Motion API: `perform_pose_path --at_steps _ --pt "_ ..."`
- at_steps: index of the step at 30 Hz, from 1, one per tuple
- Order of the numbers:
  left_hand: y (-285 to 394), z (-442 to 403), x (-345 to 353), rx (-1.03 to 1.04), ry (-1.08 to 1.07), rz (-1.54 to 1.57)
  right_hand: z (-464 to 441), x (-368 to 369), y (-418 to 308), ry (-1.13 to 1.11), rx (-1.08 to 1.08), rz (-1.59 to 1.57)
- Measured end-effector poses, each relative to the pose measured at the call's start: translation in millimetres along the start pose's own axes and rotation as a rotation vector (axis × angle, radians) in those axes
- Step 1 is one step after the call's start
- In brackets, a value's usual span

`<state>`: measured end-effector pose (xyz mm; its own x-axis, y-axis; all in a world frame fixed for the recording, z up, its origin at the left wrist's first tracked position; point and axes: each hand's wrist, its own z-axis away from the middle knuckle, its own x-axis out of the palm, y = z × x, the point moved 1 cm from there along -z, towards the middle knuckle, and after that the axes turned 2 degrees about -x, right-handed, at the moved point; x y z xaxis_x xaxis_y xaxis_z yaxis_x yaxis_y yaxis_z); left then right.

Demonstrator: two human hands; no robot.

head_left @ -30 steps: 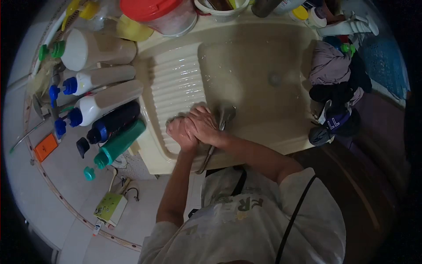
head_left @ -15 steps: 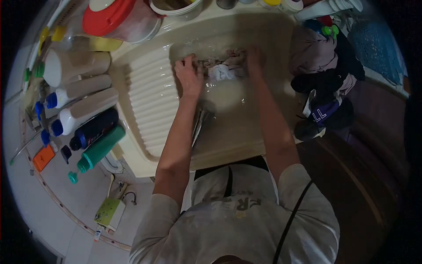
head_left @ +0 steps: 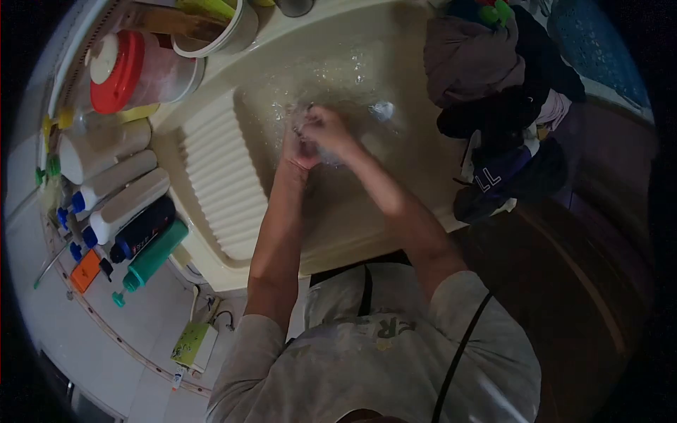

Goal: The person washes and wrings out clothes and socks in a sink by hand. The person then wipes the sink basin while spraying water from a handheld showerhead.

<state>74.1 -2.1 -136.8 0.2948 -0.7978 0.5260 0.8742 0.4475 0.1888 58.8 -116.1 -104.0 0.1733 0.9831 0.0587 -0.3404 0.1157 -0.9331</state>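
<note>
Both hands are together over the basin of the cream sink (head_left: 345, 218), just right of the ribbed washboard (head_left: 218, 176). My left hand (head_left: 300, 149) is low, at the water, its fingers partly covered by splashes and by the other hand. Above it, my right hand (head_left: 326, 132) has its fingers bent inward, around something too blurred to make out. A small white piece of cloth (head_left: 381, 110) shows in the water to the right of the hands. Water splashes around both hands.
Bottles, among them a green one (head_left: 156, 255), line the left edge. A red-lidded tub (head_left: 120, 70) and a white bucket (head_left: 243, 28) stand at the back left. Dark and mauve clothes (head_left: 479, 60) are piled on the right edge.
The hands went from the washboard to cloth at the back of the basin, wide apart, and are now together near the washboard. The view has shifted right.
</note>
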Motion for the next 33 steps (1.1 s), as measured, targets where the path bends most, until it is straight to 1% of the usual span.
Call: perform_pose_path --at_steps 1,2,3,4,5,6,7,8,9,10,11,12,13,14,16,17,18,19,20,21,22,23,24,25,26,27,28,29,30,32,33 --pt "-6.7 -22.6 -27.6 0.099 -0.114 0.095 20.7 26.2 -15.4 0.086 -0.169 0.284" --pt "3.4 27.0 12.1 0.241 -0.709 0.168 51.7 35.2 -65.6 0.105 -0.367 0.517" --pt "-2.1 62.5 18.9 0.008 -0.766 0.720 75.2 54.5 -77.3 0.181 -0.385 0.534" --pt "-5.4 80.7 19.2 -0.245 -0.773 1.267 87.8 71.4 -82.7 0.259 -0.400 0.549" --pt "-14.6 63.8 -11.9 -0.254 -0.764 1.265 92.0 79.4 -78.5 0.242 -0.396 0.533" --pt "-29.1 49.8 -40.8 -0.118 -0.828 1.102 93.8 84.5 -71.5 0.222 -0.395 0.516" --pt "-19.2 7.5 -62.6 0.020 -0.888 0.935 81.1 81.2 -66.4 0.269 -0.451 0.555" --pt "-8.4 -50.3 -72.9 0.155 -0.938 0.764 56.6 74.9 -53.5 0.319 -0.427 0.569" --pt "-7.8 -104.2 -79.3 0.284 -0.974 0.587 29.4 67.4 -42.2 0.368 -0.397 0.580" --pt "-10.7 -119.8 -108.5 0.409 -1.007 0.404 5.3 55.6 -37.2 0.379 -0.259 0.468" --pt "-8.2 -26.6 -19.6 0.177 -0.456 0.302 -16.4 39.3 -34.0 0.385 -0.124 0.361" --pt "2.4 12.0 21.3 0.140 -0.220 0.135 -34.9 17.0 -34.8 0.383 -0.055 0.415" --pt "7.0 28.9 36.9 0.103 0.017 -0.030 -46.4 -5.8 -34.0 0.400 0.012 0.522" --pt "18.0 20.6 19.4 -0.007 0.031 -0.009 -50.0 -24.3 -32.5 0.414 0.081 0.623" --pt "31.2 24.7 15.2 0.326 0.002 -0.251 -42.5 -49.9 -11.3 0.629 -0.167 0.836" --pt "35.9 32.9 10.9 0.337 0.238 -0.404 -42.0 -46.7 -3.8 0.624 -0.174 0.832" --pt "35.2 36.2 11.9 0.342 0.238 -0.406 -41.1 -45.6 3.7 0.731 -0.157 0.935" --pt "30.2 42.5 20.6 0.208 0.129 -0.261 -37.0 -44.2 14.9 0.841 -0.132 1.039" --pt "26.0 44.5 26.8 0.073 0.019 -0.115 -34.3 -37.1 36.1 0.845 -0.127 1.039" --pt "25.8 42.2 24.2 0.069 0.017 -0.117 -35.9 -21.3 62.6 0.410 -0.055 0.456" --pt "26.4 36.4 15.5 -0.021 -0.084 -0.012 -39.0 -4.7 74.1 -0.027 0.013 -0.124" --pt "26.9 28.0 0.1 -0.114 -0.183 0.095 -25.8 14.8 51.6 -0.135 -0.030 0.036" --pt "29.5 -4.4 -41.6 -0.031 -0.672 0.233 2.9 37.0 9.0 -0.249 -0.072 0.198" --pt "25.6 -4.6 -41.4 -0.034 -0.669 0.237 41.1 50.4 -39.7 -0.161 -0.197 0.335" --pt "22.1 -4.9 -36.0 0.011 -0.551 0.161 69.1 61.2 -90.9 -0.068 -0.325 0.473" --pt "17.2 -3.4 -27.4 0.055 -0.432 0.086 67.8 88.1 -124.7 -0.460 0.042 1.139" --pt "12.7 1.4 -18.5 0.098 -0.310 0.010 65.1 87.4 -97.9 -0.459 0.047 1.137" --pt "10.6 7.9 -8.7 0.142 -0.188 -0.068 54.3 84.4 -53.8 -0.165 -0.248 0.924" --pt "11.8 14.1 2.1 0.192 -0.068 -0.144 37.0 74.8 -29.1 0.123 -0.533 0.687" --pt "19.6 36.5 18.0 0.288 0.190 -0.286 -17.7 24.4 -30.3 0.227 -0.044 0.420" --pt "32.7 52.4 37.3 0.117 0.032 -0.131 -44.2 -2.5 -3.9 0.474 -0.051 0.678"
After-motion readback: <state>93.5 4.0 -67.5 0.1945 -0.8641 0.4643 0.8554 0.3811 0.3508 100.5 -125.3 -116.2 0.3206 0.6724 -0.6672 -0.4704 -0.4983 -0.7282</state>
